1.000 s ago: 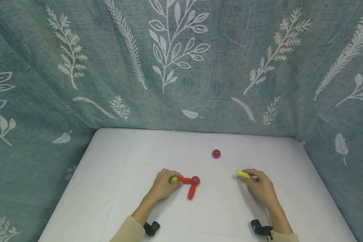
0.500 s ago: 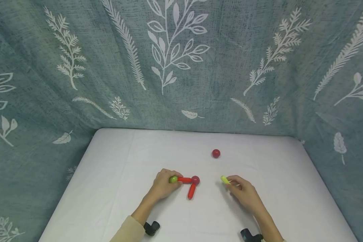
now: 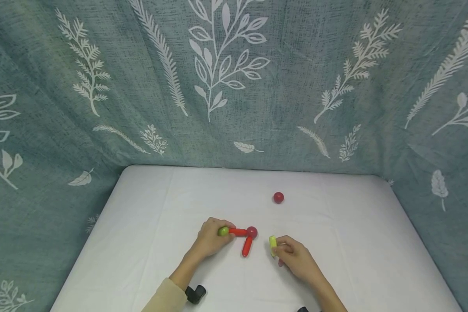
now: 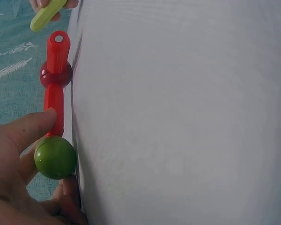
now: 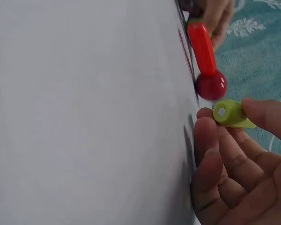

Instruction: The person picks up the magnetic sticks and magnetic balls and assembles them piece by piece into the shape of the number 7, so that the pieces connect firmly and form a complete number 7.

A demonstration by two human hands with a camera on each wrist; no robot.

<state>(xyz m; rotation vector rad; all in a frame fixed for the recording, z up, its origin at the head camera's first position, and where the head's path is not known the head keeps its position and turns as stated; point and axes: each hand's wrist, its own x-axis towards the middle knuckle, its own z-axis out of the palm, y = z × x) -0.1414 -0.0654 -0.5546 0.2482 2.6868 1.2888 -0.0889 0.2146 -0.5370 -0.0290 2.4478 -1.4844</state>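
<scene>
My left hand (image 3: 211,239) grips the joined piece at its left end, thumb on a red stick (image 4: 54,105) beside a green ball (image 4: 55,158). That stick runs to a dark red ball (image 3: 251,232), from which a second red stick (image 3: 247,246) points toward the near side. A short gap to the right, my right hand (image 3: 298,260) pinches a yellow-green stick (image 3: 273,246) between thumb and fingers. In the right wrist view the yellow-green stick (image 5: 233,114) shows a round pale spot on its end, near the dark red ball (image 5: 211,85) but apart from it.
A loose red ball (image 3: 278,197) lies on the white table (image 3: 203,186) beyond the hands. Behind the table hangs a green-blue cloth (image 3: 281,130) with white leaf prints. Dark wrist devices show at the near side, the left one (image 3: 196,294) more fully.
My right hand has moved left and somewhat nearer, bringing the yellow-green stick close to the joined piece and turning it more upright in the head view. My left hand has stayed in place.
</scene>
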